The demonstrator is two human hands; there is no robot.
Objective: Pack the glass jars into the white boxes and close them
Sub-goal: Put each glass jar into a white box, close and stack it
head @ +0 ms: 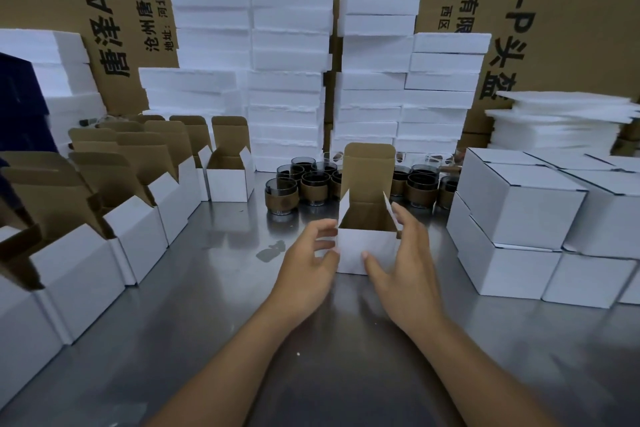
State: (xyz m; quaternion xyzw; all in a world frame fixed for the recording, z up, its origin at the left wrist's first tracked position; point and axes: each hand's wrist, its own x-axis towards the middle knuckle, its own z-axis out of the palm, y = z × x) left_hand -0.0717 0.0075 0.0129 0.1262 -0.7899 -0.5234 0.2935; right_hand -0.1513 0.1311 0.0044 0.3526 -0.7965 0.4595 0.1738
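An open white box [353, 253] with a brown inside stands on the steel table [214, 305] in the middle, its lid flap upright. No jar shows inside it. My left hand [308, 260] touches the box's left front corner with loosely bent fingers. My right hand [405, 253] lies against its right side, the thumb on the front face and the fingers straight along the side flap. Behind the box stand several dark glass jars [315, 189] with brown bands, and more jars [420, 189] to the right.
A row of open white boxes [138, 229] lines the left side. Closed white boxes [519, 218] are stacked at the right. White foam trays [287, 80] pile up at the back before brown cartons [554, 10]; flat foam sheets [561, 121] lie far right.
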